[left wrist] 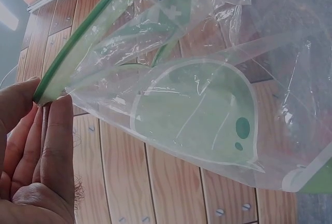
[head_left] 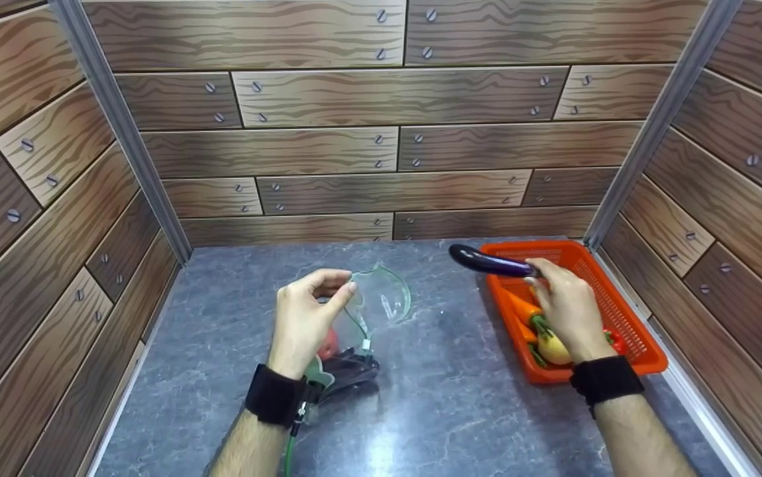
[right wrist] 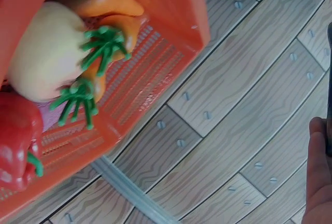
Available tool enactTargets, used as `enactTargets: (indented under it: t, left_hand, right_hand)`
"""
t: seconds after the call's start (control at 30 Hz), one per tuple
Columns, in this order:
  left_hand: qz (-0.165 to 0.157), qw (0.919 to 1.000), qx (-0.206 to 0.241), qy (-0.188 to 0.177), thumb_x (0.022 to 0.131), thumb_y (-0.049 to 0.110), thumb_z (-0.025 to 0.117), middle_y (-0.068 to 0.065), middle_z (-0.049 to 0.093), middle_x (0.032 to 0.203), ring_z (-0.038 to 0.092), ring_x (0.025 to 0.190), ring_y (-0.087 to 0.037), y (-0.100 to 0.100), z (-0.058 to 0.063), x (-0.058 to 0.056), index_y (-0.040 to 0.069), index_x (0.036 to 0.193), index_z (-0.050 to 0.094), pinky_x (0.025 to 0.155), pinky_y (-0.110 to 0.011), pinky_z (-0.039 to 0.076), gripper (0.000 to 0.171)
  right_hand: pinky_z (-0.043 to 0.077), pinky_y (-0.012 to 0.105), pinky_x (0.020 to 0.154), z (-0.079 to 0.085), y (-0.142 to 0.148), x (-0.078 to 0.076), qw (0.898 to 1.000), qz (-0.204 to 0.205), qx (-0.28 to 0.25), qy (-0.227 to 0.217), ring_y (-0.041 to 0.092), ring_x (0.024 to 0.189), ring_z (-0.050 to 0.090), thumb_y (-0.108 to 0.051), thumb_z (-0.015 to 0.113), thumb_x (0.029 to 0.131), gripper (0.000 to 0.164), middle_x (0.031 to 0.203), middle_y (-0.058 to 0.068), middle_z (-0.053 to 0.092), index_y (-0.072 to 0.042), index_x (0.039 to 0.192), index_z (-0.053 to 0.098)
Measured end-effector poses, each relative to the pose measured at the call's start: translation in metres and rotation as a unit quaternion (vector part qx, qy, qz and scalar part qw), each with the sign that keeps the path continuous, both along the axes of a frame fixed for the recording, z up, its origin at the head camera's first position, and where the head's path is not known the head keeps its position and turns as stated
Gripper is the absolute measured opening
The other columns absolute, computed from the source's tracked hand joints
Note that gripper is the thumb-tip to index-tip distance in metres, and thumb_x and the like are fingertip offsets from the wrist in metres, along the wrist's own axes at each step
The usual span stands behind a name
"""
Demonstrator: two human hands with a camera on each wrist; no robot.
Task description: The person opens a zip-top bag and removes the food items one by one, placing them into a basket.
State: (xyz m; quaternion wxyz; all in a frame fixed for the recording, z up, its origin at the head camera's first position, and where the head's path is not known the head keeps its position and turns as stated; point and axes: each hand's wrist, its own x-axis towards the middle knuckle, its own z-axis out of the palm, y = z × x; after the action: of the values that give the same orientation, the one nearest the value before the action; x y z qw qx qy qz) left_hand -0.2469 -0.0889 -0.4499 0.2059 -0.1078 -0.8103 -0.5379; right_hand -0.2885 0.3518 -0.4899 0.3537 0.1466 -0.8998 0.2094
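Note:
My left hand pinches the green-edged mouth of a clear plastic zip bag between thumb and fingers. The bag hangs partly open, with a pale green printed shape on its side. Low in it, a red round thing and a dark, glossy shape show beside my left wrist. My right hand grips a dark purple eggplant by one end, holding it over the left rim of an orange basket. Only its edge appears in the right wrist view, beside my fingers.
Inside the basket lie orange carrots with green tops, a pale round vegetable and a red bell pepper. The basket stands at the right of the grey tabletop. Wood-patterned walls enclose the back and sides.

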Motion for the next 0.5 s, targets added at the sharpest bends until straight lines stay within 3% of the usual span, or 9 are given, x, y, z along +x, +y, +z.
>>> enactTargets:
  t: [0.23, 0.5]
  left_hand:
    - [-0.002, 1.0, 0.0, -0.002, 0.105, 0.019, 0.091, -0.002, 0.093, 0.11, 0.088, 0.095, -0.017, 0.001, -0.001, 0.001, 0.013, 0.121, 0.091, 0.082, -0.021, 0.068, 0.018]
    - [-0.006, 1.0, 0.001, -0.005, 0.105, 0.021, 0.091, -0.001, 0.093, 0.111, 0.088, 0.096, -0.016, 0.001, -0.002, 0.001, 0.014, 0.121, 0.091, 0.083, -0.022, 0.069, 0.018]
  right_hand:
    - [0.068, 0.069, 0.087, -0.004, 0.016, -0.001, 0.999, -0.039, -0.021, -0.023, 0.051, 0.098, 0.083, -0.002, 0.084, 0.106, 0.032, 0.118, 0.031, 0.085, 0.003, 0.138, 0.079]
    - [0.067, 0.073, 0.094, -0.015, 0.038, -0.005, 0.995, -0.072, -0.036, -0.055, 0.058, 0.106, 0.082, -0.003, 0.08, 0.11, 0.031, 0.124, 0.035, 0.083, 0.006, 0.14, 0.077]
